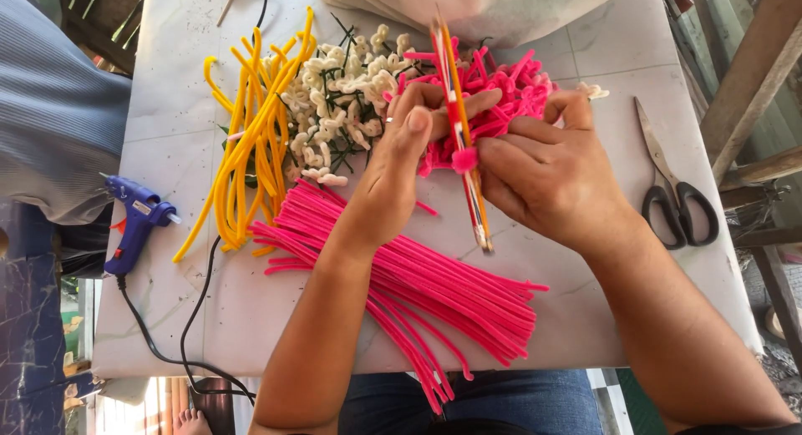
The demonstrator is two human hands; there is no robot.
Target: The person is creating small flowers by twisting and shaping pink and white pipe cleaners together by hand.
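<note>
Pinching striped stick (pixel 461 126) with both hands, left (pixel 401 164) and right (pixel 543 172), over white tiled tabletop (pixel 618 59); pink stems (pixel 418 276), scissors (pixel 677 193), glue gun (pixel 134 222) nearby; wooden frame (pixel 752 76) right.

Beside the scissors (pixel 678 194), one pair, lay three heaps of pipe cleaners: pink (pixel 434 293), yellow (pixel 251 143), and white curls (pixel 342 101). Farthest from them sat one blue glue gun (pixel 134 222). Two hands worked.

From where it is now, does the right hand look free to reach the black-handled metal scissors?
Probably yes, once it lets go: the right hand pinches a pink pipe cleaner on the stick bundle, and bare tabletop lies between it and the scissors.
</note>
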